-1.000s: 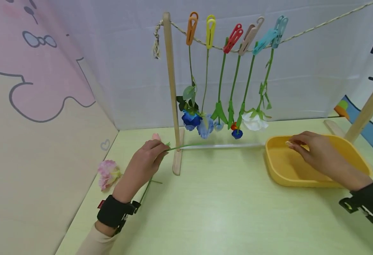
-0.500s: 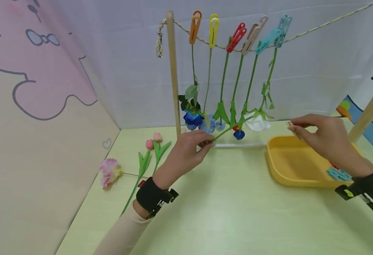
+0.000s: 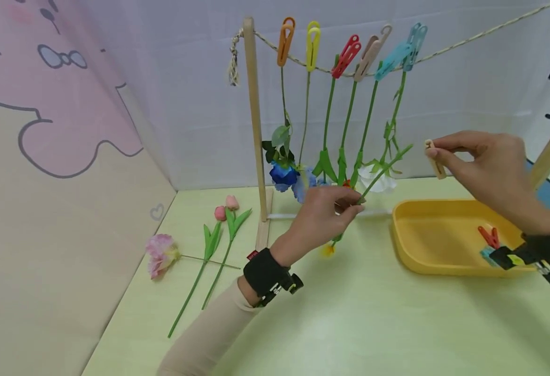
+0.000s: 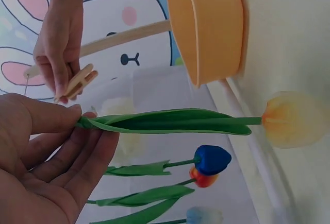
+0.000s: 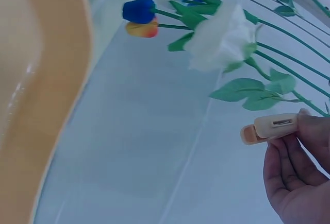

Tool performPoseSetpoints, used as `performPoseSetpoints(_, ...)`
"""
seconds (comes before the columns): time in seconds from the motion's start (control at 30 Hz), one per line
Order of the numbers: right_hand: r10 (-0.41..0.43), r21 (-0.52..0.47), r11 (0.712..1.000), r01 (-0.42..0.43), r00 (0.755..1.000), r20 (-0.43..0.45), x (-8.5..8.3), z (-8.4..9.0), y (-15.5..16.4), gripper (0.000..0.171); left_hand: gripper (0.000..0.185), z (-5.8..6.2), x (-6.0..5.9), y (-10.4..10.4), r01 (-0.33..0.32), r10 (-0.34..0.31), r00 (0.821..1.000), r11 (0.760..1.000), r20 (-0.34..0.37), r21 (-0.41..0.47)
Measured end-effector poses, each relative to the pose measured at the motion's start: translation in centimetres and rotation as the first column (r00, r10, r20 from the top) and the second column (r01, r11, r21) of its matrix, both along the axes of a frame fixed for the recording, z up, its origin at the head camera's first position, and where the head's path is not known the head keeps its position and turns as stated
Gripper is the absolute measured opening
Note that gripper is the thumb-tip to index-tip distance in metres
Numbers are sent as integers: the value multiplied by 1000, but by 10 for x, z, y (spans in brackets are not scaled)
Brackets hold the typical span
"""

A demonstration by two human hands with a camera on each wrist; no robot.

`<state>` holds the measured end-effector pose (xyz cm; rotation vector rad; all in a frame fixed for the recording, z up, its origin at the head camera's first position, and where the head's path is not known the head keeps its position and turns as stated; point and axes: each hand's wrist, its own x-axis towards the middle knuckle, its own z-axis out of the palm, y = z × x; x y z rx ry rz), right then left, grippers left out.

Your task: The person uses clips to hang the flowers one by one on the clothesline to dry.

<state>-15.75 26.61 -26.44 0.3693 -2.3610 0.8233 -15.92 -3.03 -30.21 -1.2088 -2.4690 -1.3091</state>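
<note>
My left hand (image 3: pixel 349 207) pinches the green stem of a yellow tulip (image 3: pixel 327 249) just in front of the hanging flowers. The bloom points down toward the table and the stem tip slants up to the right. In the left wrist view my fingers (image 4: pixel 72 117) pinch the end of its long leaf, with the yellow tulip (image 4: pixel 291 126) at the far end. My right hand (image 3: pixel 433 150) is raised above the yellow tray (image 3: pixel 413 258) and pinches a beige clothespin (image 3: pixel 435 163). The right wrist view shows the beige clothespin (image 5: pixel 270 127) between my fingertips (image 5: pixel 309 126).
A rope with several coloured pegs (image 3: pixel 345 55) holds several flowers upside down beside a wooden post (image 3: pixel 254 130). Two pink tulips (image 3: pixel 225 209) and a pink flower (image 3: pixel 159 251) lie on the table at the left. A red peg (image 3: pixel 490 236) lies in the tray.
My left hand carried the yellow tulip from the left of the post to the right and tilted its stem upward. My right hand rose out of the tray with the beige clothespin.
</note>
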Motion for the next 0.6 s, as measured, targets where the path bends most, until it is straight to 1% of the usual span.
performPoseSetpoints(0.13,-38,-70,997,37,999,-5,0,15,2,22,14,0,-4,15,-28,28,1000,999,-10,-16)
performPoseSetpoints(0.27,-56,-143,988,54,998,-12,-2,35,3,26,16,6,-9,29,-50,50,999,999,-11,-8)
performPoseSetpoints(0.33,-61,-155,986,54,997,-42,-4,44,2,27,15,9,-11,35,-52,52,999,999,4,13)
performPoseSetpoints(0.47,-31,-175,985,9,992,-123,-11,61,0,25,12,15,-15,46,-51,51,999,998,7,41)
performPoseSetpoints(0.5,-26,-179,984,2,991,-132,-12,65,0,26,12,17,-16,49,-49,49,999,997,9,52)
performPoseSetpoints(0.6,-31,-225,974,17,998,-60,-11,77,0,29,12,21,-19,56,-51,51,999,997,5,58)
